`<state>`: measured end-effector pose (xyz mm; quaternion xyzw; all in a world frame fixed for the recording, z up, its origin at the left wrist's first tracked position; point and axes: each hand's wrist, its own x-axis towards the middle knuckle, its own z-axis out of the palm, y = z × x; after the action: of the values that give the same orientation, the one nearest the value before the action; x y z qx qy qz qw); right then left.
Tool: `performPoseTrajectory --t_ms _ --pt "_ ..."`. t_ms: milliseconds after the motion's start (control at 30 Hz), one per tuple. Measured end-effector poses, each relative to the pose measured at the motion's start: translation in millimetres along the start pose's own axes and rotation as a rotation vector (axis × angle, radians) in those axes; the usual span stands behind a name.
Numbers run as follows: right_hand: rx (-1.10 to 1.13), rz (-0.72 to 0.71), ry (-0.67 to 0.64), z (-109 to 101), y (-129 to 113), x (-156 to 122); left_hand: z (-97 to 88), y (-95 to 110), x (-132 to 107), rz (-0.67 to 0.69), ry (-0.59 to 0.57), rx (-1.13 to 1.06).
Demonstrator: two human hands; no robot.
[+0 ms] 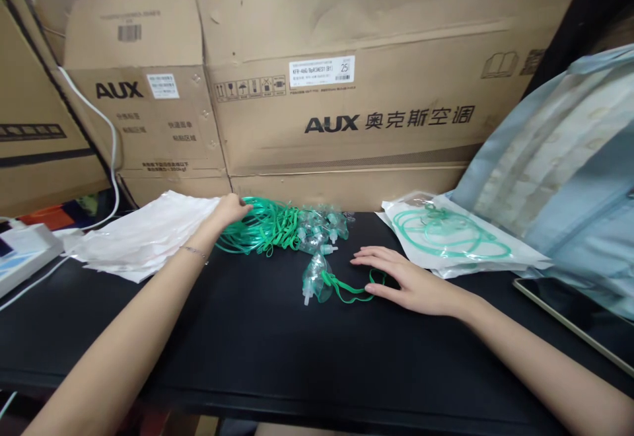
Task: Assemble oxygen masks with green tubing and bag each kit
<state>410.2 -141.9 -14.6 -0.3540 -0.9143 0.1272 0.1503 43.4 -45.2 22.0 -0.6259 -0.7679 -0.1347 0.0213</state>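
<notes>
My left hand (232, 211) reaches to the left end of a pile of coiled green tubing (257, 228), its fingers closed on the tubing and partly hidden behind the hand. Green elastic straps (284, 231) and several clear plastic masks (321, 224) lie at the pile's right side. Nearer to me, one clear green-tinted oxygen mask (316, 279) with white connectors rests on the black table. Its green elastic strap (349, 290) stretches right, to beneath my right hand (403, 281). That hand is open, palm down, with fingers extended and thumb apart, over the strap's end.
White pouches (148, 231) are stacked at the left. On the right lies a clear-fronted pouch (450, 234) with green tubing inside. A phone (579, 317), a light blue bag (584, 158), a power strip (24, 257) and large cardboard boxes (347, 112) surround the black table (297, 363).
</notes>
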Motion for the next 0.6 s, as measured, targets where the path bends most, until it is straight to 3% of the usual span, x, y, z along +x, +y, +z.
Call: performPoseTrajectory --t_ms 133,233,400,600 --pt "0.026 -0.007 -0.006 0.7 0.3 0.8 -12.1 -28.4 3.1 -0.070 0.044 0.090" --pt "0.045 -0.005 -0.017 1.9 -0.5 1.4 -8.2 -40.1 15.4 -0.097 -0.001 0.148" --pt "0.051 0.006 -0.034 1.9 -1.7 0.7 3.3 -44.1 38.0 -0.067 -0.106 0.192" --pt "0.058 0.006 -0.047 2.0 -0.8 0.9 4.8 -44.0 42.4 -0.074 -0.090 0.214"
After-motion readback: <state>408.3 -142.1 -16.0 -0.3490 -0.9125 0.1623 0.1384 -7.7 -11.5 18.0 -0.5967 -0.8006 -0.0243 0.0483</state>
